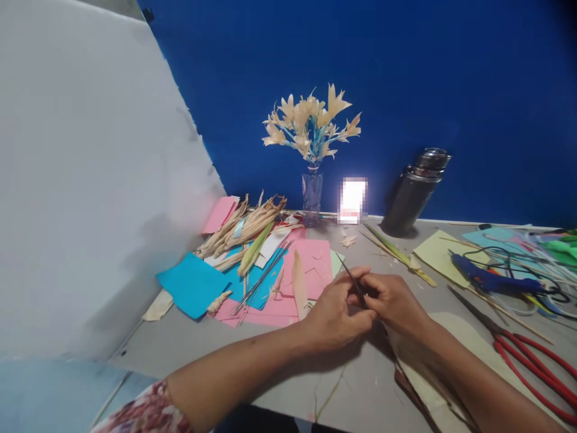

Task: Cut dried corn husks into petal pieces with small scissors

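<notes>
My left hand [338,316] and my right hand [396,300] meet over the table, fingers closed around a thin dark stick [345,267]. Its upper end points away and to the left; the lower part is hidden by my fingers. Under my right forearm a dark brown strip [408,388] runs toward the table's front edge; whether it joins the stick I cannot tell. Left of my left hand, a pale piece of corn husk [298,282] lies on pink paper [315,258]. Several thin dark wires [265,273] lie beyond it.
Red-handled scissors [532,367] and a blue glue gun [496,276] with tangled cords lie right. Behind stand a dark flask [412,195], a bright pixelated patch [352,200] and a clear vase [312,195] of husk flowers [311,120]. Dried husks [247,225] and blue paper [193,285] lie left.
</notes>
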`<state>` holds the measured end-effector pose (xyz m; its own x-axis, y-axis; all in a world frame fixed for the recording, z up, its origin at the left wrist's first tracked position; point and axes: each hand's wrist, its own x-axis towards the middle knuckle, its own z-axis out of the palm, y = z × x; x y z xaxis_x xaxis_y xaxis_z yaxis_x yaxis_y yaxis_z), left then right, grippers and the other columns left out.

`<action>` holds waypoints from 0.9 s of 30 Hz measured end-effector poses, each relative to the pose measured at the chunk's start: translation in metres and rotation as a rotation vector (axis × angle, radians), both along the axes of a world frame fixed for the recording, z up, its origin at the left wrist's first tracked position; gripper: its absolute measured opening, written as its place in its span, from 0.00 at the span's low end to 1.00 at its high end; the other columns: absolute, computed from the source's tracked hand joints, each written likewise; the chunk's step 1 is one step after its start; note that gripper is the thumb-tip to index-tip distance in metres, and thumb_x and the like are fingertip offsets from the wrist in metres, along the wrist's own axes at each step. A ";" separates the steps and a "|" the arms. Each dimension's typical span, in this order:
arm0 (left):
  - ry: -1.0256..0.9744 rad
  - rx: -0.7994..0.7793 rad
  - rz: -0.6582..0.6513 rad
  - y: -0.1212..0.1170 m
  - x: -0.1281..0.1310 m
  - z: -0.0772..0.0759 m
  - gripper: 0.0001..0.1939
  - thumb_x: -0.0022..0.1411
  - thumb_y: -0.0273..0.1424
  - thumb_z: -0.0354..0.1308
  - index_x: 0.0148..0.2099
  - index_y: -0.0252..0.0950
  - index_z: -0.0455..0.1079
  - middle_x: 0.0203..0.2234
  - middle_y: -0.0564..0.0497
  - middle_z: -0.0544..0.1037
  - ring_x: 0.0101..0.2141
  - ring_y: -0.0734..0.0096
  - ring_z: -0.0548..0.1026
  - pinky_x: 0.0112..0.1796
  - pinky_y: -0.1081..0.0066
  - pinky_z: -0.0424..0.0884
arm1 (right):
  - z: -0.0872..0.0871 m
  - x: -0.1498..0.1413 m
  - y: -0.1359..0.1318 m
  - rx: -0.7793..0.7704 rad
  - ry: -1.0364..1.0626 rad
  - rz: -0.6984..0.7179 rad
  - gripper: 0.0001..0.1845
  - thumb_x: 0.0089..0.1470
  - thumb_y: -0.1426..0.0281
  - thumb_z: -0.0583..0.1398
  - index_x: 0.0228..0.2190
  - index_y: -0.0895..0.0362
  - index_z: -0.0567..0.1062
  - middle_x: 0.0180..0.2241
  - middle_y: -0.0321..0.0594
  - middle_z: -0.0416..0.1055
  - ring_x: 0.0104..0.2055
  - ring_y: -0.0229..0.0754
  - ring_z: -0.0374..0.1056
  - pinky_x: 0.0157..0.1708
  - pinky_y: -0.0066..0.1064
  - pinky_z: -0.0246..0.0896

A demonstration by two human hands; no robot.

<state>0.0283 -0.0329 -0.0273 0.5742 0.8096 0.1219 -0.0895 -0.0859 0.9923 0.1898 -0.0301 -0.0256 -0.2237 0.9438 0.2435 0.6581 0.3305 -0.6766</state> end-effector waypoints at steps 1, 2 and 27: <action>-0.011 -0.008 0.007 0.000 0.000 -0.001 0.36 0.51 0.20 0.59 0.63 0.35 0.60 0.46 0.43 0.76 0.43 0.65 0.76 0.45 0.66 0.72 | 0.000 0.000 0.001 -0.030 -0.005 0.024 0.05 0.43 0.74 0.55 0.19 0.57 0.71 0.20 0.36 0.72 0.24 0.39 0.65 0.26 0.27 0.52; -0.019 -0.014 0.011 0.000 0.000 -0.003 0.36 0.51 0.20 0.59 0.63 0.34 0.61 0.46 0.43 0.76 0.43 0.65 0.76 0.45 0.66 0.72 | 0.000 0.001 0.001 -0.067 -0.007 0.054 0.06 0.43 0.74 0.55 0.20 0.57 0.71 0.20 0.36 0.73 0.24 0.40 0.66 0.26 0.27 0.53; 1.081 0.357 0.469 0.089 -0.073 0.008 0.06 0.54 0.29 0.53 0.26 0.37 0.64 0.25 0.44 0.75 0.33 0.56 0.75 0.35 0.64 0.65 | -0.009 0.036 0.034 -0.135 -0.692 -0.268 0.09 0.62 0.68 0.57 0.36 0.57 0.76 0.37 0.46 0.79 0.40 0.48 0.73 0.33 0.32 0.50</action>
